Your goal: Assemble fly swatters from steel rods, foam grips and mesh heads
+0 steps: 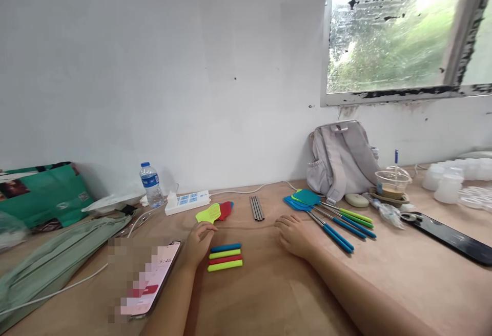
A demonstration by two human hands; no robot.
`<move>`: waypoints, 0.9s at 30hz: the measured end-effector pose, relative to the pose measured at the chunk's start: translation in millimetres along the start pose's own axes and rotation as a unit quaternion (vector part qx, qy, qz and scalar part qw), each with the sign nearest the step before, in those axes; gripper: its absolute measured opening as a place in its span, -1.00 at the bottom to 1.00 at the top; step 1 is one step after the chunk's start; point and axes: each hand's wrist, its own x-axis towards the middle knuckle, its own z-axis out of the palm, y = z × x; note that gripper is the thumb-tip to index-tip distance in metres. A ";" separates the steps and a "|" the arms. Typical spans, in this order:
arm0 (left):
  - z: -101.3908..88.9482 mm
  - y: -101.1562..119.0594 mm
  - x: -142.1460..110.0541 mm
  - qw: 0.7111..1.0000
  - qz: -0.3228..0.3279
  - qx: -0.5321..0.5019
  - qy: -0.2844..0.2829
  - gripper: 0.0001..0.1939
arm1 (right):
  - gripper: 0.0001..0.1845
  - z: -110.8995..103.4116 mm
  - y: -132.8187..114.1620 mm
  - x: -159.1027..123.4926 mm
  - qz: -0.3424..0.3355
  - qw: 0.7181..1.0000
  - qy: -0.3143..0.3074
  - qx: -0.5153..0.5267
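Observation:
My left hand (199,241) rests on the table, fingers loosely extended, holding nothing. Its fingertips are just below a yellow-green fly swatter head (208,214), which overlaps a red fly swatter head (225,210); a bit of blue shows behind. To its right lie a blue handle (226,248), a red handle (225,259) and two yellow-green handles (225,266) in a stack of rows. My right hand (292,234) lies with fingers spread on the wood, empty. Several metal tubes (257,208) sit between and beyond both hands. Whole fly swatters (326,210) with blue or green handles fan out right of it.
Left are a phone (156,279), a green cloth bag (57,254), a water bottle (150,185) and a power strip (188,202). At right stand a backpack (342,159), a drink cup (392,182), a dark phone (449,236) and several white plastic cups (448,185). A wall closes the back.

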 end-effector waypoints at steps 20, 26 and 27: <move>-2.1 44.9 -30.3 0.997 0.012 0.044 0.065 -0.83 | -0.66 -37.7 145.5 -96.0 0.365 0.919 0.063 -0.133; -2.0 43.9 -32.6 0.997 0.012 0.046 0.054 -0.82 | -0.74 -44.7 159.4 -92.1 0.345 0.931 0.021 -0.115; -1.9 44.1 -32.7 0.998 0.013 0.046 0.051 -0.82 | -0.76 -45.2 161.3 -90.7 0.343 0.933 0.012 -0.113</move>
